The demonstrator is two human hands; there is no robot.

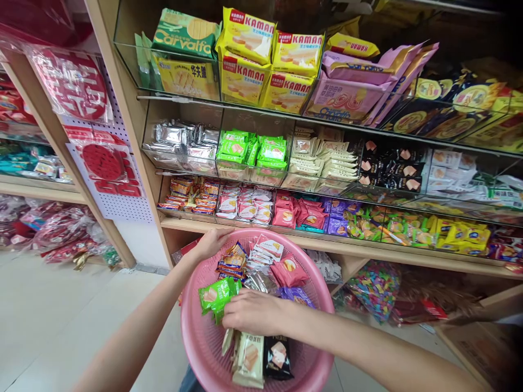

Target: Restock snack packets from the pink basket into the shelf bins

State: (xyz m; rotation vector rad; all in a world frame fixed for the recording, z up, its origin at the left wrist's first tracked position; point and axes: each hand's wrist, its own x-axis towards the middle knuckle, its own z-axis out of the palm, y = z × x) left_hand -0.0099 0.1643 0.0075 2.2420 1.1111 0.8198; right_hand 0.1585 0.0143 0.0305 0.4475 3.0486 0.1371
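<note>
A pink plastic basket point(192, 332) holds several kinds of small snack packets. My left hand point(213, 243) grips its far left rim, the fingertips partly hidden. Inside the basket, my right hand point(254, 311) is closed beside the green packets point(218, 296), its fingertips hidden; what it holds, if anything, cannot be made out. Orange packets point(232, 262), white packets point(265, 247) and red packets point(289, 270) lie toward the far side, with a purple packet point(297, 295) at the right. Nearest me are cream packets point(249, 359) and a black packet point(278, 357).
Shelves with clear dividers point(257, 117) rise beyond the basket, filled with snack packets. Below the bottom shelf edge point(368, 247) sits a bag of colourful pieces point(376, 288). A cardboard box point(486, 348) stands at the lower right. Red decorations point(104, 161) hang at left.
</note>
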